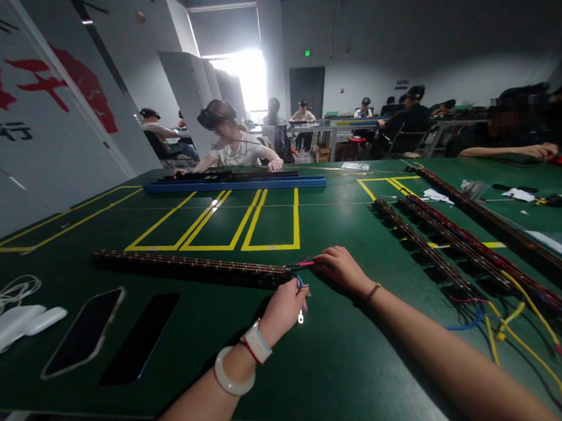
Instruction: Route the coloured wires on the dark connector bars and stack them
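Note:
A long, narrow dark strip assembly [193,263] with reddish-brown lines lies slantwise on the green table. From its right end come a blue wire [300,279] and a red wire [306,263]. My left hand [282,312] is closed on the blue wire, just below the strip's end. A silver ring terminal [300,318] hangs under my left fingers. On the right, my right hand [344,270] rests low over the table, its fingertips closed at the tip of the red wire. The exact grip is partly hidden by the fingers.
Two phones [86,330] and a white device [12,325] lie left. Similar strips [426,246] with yellow wires [520,316] lie right. Yellow tape outlines [270,248] mark the table. A co-worker [236,143] sits opposite behind a blue rail [234,185]; another person [499,127] sits right.

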### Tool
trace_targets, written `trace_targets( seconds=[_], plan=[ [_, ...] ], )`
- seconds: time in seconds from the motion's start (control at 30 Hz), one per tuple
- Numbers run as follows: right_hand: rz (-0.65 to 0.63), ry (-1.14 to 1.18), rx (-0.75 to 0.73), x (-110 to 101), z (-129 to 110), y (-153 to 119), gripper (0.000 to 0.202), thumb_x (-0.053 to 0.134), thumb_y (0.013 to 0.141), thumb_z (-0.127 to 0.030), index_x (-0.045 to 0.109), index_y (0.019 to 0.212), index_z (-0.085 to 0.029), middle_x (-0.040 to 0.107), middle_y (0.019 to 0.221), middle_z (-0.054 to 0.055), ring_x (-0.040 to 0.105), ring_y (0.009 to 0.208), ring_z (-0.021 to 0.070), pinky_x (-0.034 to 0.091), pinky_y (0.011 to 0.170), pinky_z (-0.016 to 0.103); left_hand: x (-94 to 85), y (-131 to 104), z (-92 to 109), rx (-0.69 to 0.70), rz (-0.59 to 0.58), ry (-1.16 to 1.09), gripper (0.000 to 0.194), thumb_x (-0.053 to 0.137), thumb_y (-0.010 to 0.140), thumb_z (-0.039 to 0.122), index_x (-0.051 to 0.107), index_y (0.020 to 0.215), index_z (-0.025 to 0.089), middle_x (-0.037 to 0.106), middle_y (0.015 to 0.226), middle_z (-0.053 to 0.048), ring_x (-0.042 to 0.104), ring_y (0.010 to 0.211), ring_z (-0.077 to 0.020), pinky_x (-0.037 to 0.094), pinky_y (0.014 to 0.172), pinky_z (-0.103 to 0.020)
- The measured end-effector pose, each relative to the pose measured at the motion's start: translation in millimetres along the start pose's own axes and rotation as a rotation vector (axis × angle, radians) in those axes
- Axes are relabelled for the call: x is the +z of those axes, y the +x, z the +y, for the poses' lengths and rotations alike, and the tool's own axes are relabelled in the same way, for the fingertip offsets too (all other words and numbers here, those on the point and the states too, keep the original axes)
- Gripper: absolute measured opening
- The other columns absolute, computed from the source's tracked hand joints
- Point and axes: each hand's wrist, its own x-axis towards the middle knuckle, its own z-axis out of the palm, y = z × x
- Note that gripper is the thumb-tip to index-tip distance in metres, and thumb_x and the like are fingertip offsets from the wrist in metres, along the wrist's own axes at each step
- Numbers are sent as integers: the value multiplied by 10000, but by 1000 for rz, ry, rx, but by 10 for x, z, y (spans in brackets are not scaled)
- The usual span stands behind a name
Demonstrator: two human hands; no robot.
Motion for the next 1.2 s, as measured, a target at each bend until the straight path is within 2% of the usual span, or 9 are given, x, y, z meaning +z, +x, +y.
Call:
trace_targets(
  seconds=[0.1,0.17,0.33,0.47,0.67,0.8,1.2],
  plan=[
    [6,3,-19,21,4,1,190,591,908,-315,677,1049,-220,664,946,72,562,877,207,393,796,332,-57,-49,40,56,75,335,277,372,963,290,595,881,148,671,767,-83,651,683,-182,433,612,-269],
    [8,5,-29,34,7,7,186,579,916,-306,675,1049,-220,663,946,74,558,881,208,390,798,332,-75,-56,48,91,64,434,270,369,964,285,593,899,148,676,798,-94,660,711,-190,432,623,-270],
    [-14,1,-8,48,25,55,160,545,936,-278,681,1001,-224,664,911,65,555,852,199,383,785,322,-72,-10,-3,165,68,391,337,353,972,379,581,847,164,672,770,-63,649,675,-169,405,581,-243],
    [-41,26,-2,67,54,107,142,540,939,-257,666,987,-214,670,957,70,577,897,196,398,816,319,-75,13,-40,232,80,398,369,358,965,422,585,816,172,672,765,-54,645,682,-179,406,596,-253],
    [-80,203,-2,93,29,160,120,496,956,-228,601,1003,-192,671,1091,87,598,1035,189,430,934,344,-103,37,-66,243,64,391,384,389,945,457,605,796,177,666,754,-63,639,674,-186,404,608,-256],
    [-123,217,70,104,12,157,113,474,964,-222,572,1015,-196,663,1125,91,619,1021,183,406,1002,381,-109,50,-77,265,87,361,364,409,937,455,601,786,185,661,730,-51,636,659,-192,404,606,-263],
    [-133,195,71,176,61,147,135,433,985,-243,558,1016,-201,657,1061,66,622,941,155,373,1033,380,-99,54,-73,261,89,475,395,357,956,476,588,823,185,657,725,-51,635,654,-194,384,612,-259]
  ],
)
